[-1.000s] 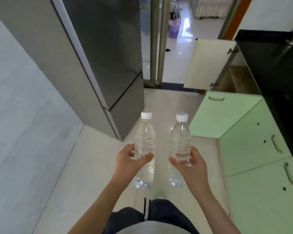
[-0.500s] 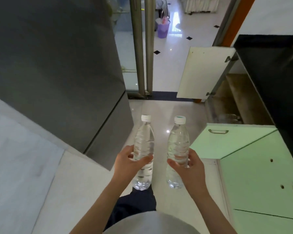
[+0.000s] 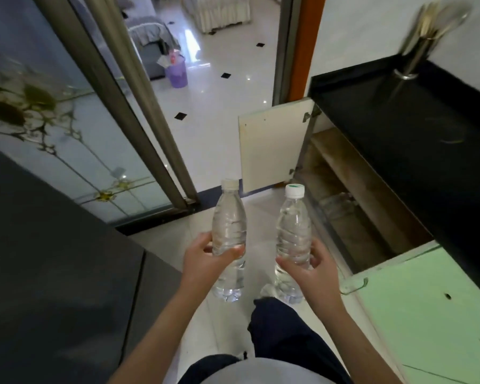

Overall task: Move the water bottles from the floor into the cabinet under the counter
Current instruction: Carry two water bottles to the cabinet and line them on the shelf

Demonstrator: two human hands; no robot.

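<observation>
Two clear water bottles are held upright in the air, side by side but apart, above the pale tiled floor [image 3: 161, 239]. The left bottle [image 3: 229, 231] has a plain white cap. The right bottle [image 3: 293, 228] has a white cap with a green mark on top. The left hand [image 3: 205, 261] is wrapped round the middle of its bottle, thumb across the front. The right hand [image 3: 315, 270] grips the other the same way, fingers curled behind it.

Just to the right of the right bottle the cabinet [image 3: 372, 195] under the black counter [image 3: 413, 139] stands open, its worn wooden inside showing. Something clear lies in there, too blurred to make out. Two doors frame the opening: a cream door [image 3: 272, 145] swung out at the far side and a green door [image 3: 427, 314] with a wire handle at the near side. The gap between them is wide, and nothing stands between the bottles and the opening.

On the left a dark grey fridge [image 3: 53, 273] narrows the aisle. Beyond it a patterned glass sliding door [image 3: 67, 151] is drawn aside onto a glossy white floor, where one purple bin [image 3: 176, 73] stands. One metal holder [image 3: 419, 51] sits on the counter's far end. A leg in dark trousers [image 3: 283, 328] is stepping out below the right bottle.
</observation>
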